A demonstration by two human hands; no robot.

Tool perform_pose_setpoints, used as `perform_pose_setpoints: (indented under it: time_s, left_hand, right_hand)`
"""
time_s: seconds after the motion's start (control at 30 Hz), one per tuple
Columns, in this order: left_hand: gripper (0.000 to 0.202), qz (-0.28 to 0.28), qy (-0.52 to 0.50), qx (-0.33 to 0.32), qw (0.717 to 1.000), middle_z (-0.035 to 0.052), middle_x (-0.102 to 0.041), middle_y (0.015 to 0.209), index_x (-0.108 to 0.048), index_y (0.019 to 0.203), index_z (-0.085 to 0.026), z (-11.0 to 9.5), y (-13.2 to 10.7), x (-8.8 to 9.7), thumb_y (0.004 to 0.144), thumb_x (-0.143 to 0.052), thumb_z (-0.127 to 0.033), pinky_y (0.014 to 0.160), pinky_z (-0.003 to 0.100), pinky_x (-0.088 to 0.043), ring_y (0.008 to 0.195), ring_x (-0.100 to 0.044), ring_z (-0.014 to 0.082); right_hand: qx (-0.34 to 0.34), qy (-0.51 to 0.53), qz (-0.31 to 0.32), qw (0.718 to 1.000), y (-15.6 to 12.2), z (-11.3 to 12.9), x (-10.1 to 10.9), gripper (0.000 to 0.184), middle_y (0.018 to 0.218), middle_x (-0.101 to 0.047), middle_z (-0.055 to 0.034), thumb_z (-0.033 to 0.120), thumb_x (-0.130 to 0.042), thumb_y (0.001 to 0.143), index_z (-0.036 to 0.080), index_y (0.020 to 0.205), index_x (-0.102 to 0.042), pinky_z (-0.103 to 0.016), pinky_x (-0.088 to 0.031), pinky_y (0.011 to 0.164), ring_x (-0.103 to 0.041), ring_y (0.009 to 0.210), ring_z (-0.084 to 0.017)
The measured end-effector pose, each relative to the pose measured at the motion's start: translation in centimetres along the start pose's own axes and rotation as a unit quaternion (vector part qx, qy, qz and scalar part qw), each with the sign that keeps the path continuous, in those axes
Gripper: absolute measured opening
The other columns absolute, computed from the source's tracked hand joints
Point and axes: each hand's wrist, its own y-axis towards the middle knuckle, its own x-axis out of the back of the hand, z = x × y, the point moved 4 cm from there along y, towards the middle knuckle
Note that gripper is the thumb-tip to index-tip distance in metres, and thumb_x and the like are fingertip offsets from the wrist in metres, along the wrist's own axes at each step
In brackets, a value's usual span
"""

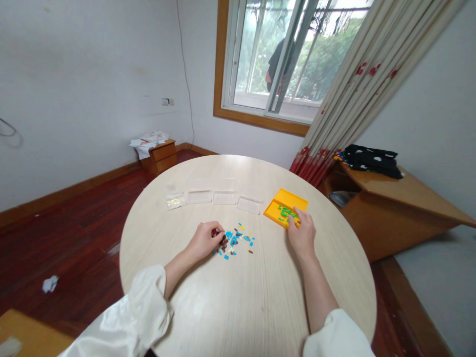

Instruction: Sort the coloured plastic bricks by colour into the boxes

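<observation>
My left hand (206, 240) rests at the left edge of a loose pile of small building bricks (234, 239) in blue, brown, yellow and cream. Its thumb and fingers are pinched together; a dark bit shows by the fingertips, too small to name. My right hand (303, 232) reaches over the near right edge of an opened yellow plastic box (275, 213). Thumb and fingers there are apart, beside small green bricks (286, 212) lying in the box. Part of the box is hidden behind the right fingers.
Several clear plastic boxes stand in a row at the back, one of them a clear box (200, 197) and the leftmost a box with pale yellow pieces (175, 201). All sit on a round wooden table (260, 297). A tilted wooden cabinet (401, 208) stands right of it.
</observation>
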Motion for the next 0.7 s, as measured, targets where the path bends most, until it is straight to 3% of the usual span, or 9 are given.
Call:
perform_pose_setpoints:
  time_s: [0.13,0.33,0.5,0.7]
  left_hand:
    - [0.013,-0.024,0.017,-0.006,1.0,-0.0014,-0.055,0.056,-0.063,0.067,-0.014,0.3,0.2,0.3,0.071,-0.052,-0.02,0.053,0.021,-0.034,0.052,-0.044,0.0093]
    - [0.01,-0.046,0.007,-0.011,0.999,-0.001,-0.057,0.058,-0.062,0.066,-0.014,0.7,0.4,0.8,0.07,-0.054,-0.018,0.054,0.021,-0.036,0.055,-0.048,0.0102]
    - [0.01,-0.057,0.018,0.009,0.998,-0.0022,-0.055,0.055,-0.061,0.066,-0.014,1.4,0.8,1.5,0.068,-0.054,-0.02,0.052,0.02,-0.036,0.051,-0.047,0.0097]
    - [0.009,-0.067,-0.012,0.04,0.997,-0.0037,-0.052,0.05,-0.058,0.067,-0.014,1.7,1.2,1.8,0.069,-0.052,-0.02,0.044,0.019,-0.035,0.044,-0.05,0.0094]
  right_hand:
    - [0.063,0.08,0.1,0.99,-1.6,4.1,-1.1,0.022,0.09,-0.063,-0.0102,0.021,-0.046,0.081,0.017,0.089,-0.066,-0.04,-0.047,0.081,-0.058,0.087,-0.022]
    - [0.175,0.15,0.322,0.918,-6.3,11.3,-3.7,0.031,0.093,-0.061,-0.0067,0.005,-0.047,0.078,0.023,0.091,-0.069,-0.038,-0.043,0.084,-0.053,0.093,-0.019]
    - [0.22,0.124,0.385,0.888,-7.8,12.2,-4.4,0.037,0.096,-0.061,-0.006,-0.001,-0.047,0.076,0.023,0.092,-0.07,-0.038,-0.039,0.085,-0.051,0.095,-0.019]
    - [0.2,0.117,0.413,0.881,-7.7,11.9,-4.3,0.03,0.089,-0.061,-0.0035,-0.004,-0.047,0.072,0.02,0.07,-0.066,-0.037,-0.036,0.086,-0.052,0.094,-0.018]
